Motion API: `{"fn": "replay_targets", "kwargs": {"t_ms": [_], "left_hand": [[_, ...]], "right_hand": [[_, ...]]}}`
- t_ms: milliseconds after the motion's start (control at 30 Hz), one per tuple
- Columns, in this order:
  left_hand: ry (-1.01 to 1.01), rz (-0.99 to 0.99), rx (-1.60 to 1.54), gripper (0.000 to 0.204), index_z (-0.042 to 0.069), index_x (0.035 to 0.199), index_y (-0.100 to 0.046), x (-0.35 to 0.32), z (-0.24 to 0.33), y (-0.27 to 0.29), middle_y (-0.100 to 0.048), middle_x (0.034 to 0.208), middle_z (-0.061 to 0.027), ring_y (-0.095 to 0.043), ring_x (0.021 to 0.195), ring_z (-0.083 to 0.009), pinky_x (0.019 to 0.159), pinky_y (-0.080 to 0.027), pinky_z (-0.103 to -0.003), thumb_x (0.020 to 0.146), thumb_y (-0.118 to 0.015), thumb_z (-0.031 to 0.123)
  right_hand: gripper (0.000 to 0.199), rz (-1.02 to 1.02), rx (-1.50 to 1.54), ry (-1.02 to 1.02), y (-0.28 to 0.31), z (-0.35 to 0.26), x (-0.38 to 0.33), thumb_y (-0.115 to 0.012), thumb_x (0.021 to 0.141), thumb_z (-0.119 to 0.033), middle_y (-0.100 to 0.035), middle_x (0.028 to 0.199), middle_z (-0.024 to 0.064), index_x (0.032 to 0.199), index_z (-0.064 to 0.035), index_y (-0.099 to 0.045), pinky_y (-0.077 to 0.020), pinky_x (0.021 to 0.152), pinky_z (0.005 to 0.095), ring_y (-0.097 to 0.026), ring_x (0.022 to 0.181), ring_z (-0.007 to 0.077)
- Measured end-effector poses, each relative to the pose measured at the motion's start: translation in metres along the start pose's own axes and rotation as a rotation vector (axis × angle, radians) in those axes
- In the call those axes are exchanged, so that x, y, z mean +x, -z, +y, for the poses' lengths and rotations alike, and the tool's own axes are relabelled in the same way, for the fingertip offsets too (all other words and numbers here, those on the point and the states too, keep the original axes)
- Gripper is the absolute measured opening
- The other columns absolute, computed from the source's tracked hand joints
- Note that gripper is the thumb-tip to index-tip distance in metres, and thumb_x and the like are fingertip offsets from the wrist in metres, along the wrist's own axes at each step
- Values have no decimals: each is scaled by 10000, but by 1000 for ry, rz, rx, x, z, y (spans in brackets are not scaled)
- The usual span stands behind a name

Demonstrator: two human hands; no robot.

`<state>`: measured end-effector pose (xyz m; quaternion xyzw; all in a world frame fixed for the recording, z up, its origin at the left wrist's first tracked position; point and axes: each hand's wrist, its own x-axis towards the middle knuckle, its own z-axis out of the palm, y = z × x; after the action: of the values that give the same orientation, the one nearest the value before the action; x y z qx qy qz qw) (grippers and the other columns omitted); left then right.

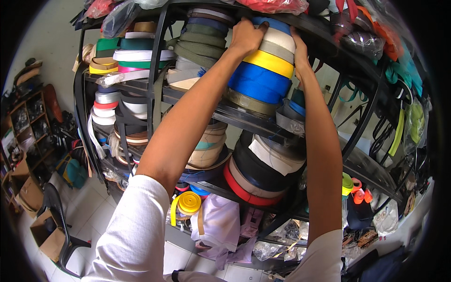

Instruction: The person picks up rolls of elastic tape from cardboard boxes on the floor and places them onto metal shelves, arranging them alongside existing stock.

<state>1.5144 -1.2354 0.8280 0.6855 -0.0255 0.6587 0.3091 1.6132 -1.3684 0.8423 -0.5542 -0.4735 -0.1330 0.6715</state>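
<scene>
Both my arms reach up to a stack of webbing rolls on the upper shelf of a black metal rack. My left hand (pixel 248 36) is closed on the left side of the upper rolls, thumb across the front. On the right side, my right hand (pixel 300 50) presses against the same upper rolls; its fingers are partly hidden behind them. Between my hands are a thin blue roll (pixel 272 22), a cream roll (pixel 279 37) and a grey-beige roll (pixel 276 50). Beneath these lie a yellow roll (pixel 268 64), a thick blue roll (pixel 258 83) and an olive roll (pixel 251 102).
Olive webbing rolls (pixel 199 47) stand close to my left hand. Black, beige and red rolls (pixel 256 171) fill the shelf below. A small yellow roll (pixel 189 203) sits lower down. Plastic-wrapped goods (pixel 364 42) crowd the right; a black chair (pixel 58 225) stands on the floor, far left.
</scene>
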Motion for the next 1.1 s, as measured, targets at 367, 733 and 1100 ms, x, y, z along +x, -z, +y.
{"fn": "replay_targets", "kwargs": {"t_ms": [367, 733, 1100], "left_hand": [[-110, 73, 117, 353, -21, 1058, -621, -28, 6, 52, -673, 979, -204, -635, 991, -334, 851, -469, -378, 905, -550, 289], [39, -166, 177, 389, -16, 1052, -646, -131, 21, 198, -681, 944, -105, -605, 843, -154, 793, -446, -275, 954, -511, 336], [405, 53, 416, 301, -65, 1008, -610, -289, 137, 614, -659, 876, -130, -619, 825, -175, 776, -475, -299, 954, -508, 212]], "right_hand": [[734, 134, -374, -167, 33, -46, -39, -565, 831, -512, -466, 1364, 208, 1298, 48, -487, -321, 1036, 391, -423, 1277, 293], [173, 399, -77, 463, -25, -59, -198, -636, 842, -194, -680, 805, 65, 887, -38, -696, -466, 733, 270, -620, 754, 143], [212, -527, 577, 7, -450, -194, -461, -652, 837, -165, -668, 826, 101, 927, 27, -647, -485, 738, 298, -620, 812, 149]]}}
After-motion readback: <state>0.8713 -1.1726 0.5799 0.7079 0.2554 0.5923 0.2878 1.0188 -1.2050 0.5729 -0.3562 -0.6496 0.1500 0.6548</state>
